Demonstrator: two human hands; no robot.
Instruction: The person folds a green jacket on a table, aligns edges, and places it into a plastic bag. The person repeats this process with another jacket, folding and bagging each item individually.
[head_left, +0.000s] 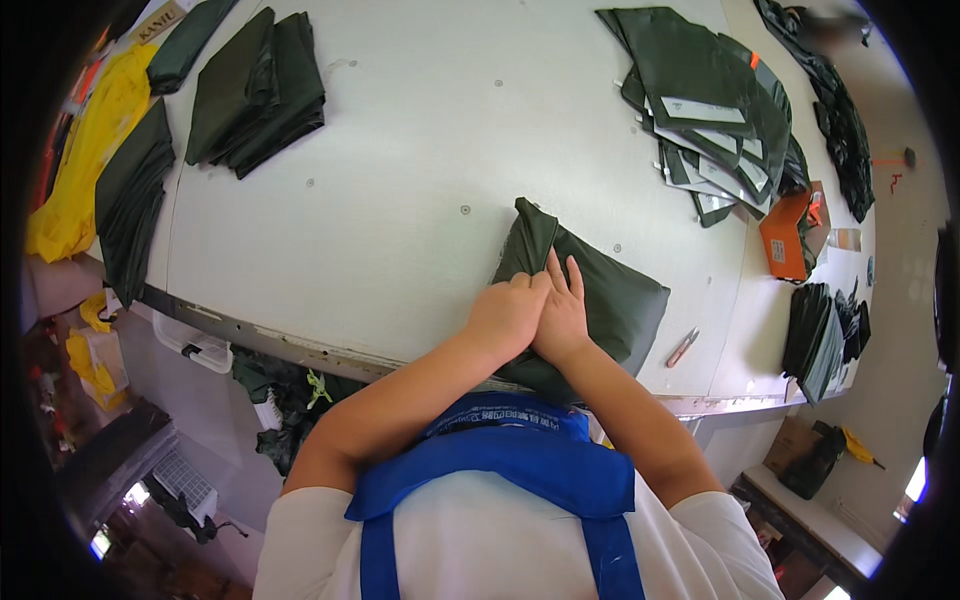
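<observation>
In front of me, at the table's near edge, lies a dark green folded bundle of smooth fabric [625,300], thick like a packed raincoat. An upright fold runs along its left part, with a loose corner at the top. My left hand [508,312] is curled at this fold, its fingers closed on the fabric; the fingertips are hidden. Right beside it and touching it, my right hand [562,312] presses on the bundle with at least two fingers stretched out.
A small cutter knife [684,347] lies right of the bundle. Dark green folded pieces [262,95] are stacked at far left, labelled dark green bags [700,110] at far right. Beyond them stands an orange box [788,240]. Yellow fabric [95,150] hangs at the left edge.
</observation>
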